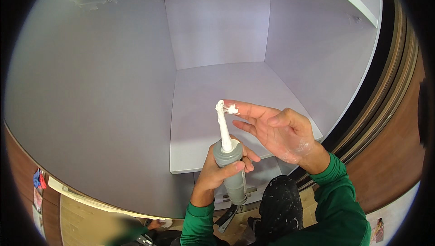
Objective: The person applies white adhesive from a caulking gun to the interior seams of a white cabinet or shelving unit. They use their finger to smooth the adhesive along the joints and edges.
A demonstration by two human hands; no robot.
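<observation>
My left hand point(209, 173) is wrapped round a grey sealant cartridge point(234, 183), held upright with its white nozzle point(224, 130) pointing up. A dark gun handle point(226, 216) shows below the cartridge. White sealant point(232, 109) coats the nozzle tip and sits on the index fingertip of my right hand point(283, 130). That fingertip is right beside the tip, joined to it by a smear. My right palm faces up with the fingers extended and the thumb apart, and whitish residue marks the heel of the palm.
Before me is a pale cabinet with a shelf board point(217, 92), a left side panel point(99, 87) and a right side panel point(312, 42). Dark door tracks point(389, 96) curve along the right. Another person's hand point(156, 224) shows at the lower left, by the wooden floor point(81, 221).
</observation>
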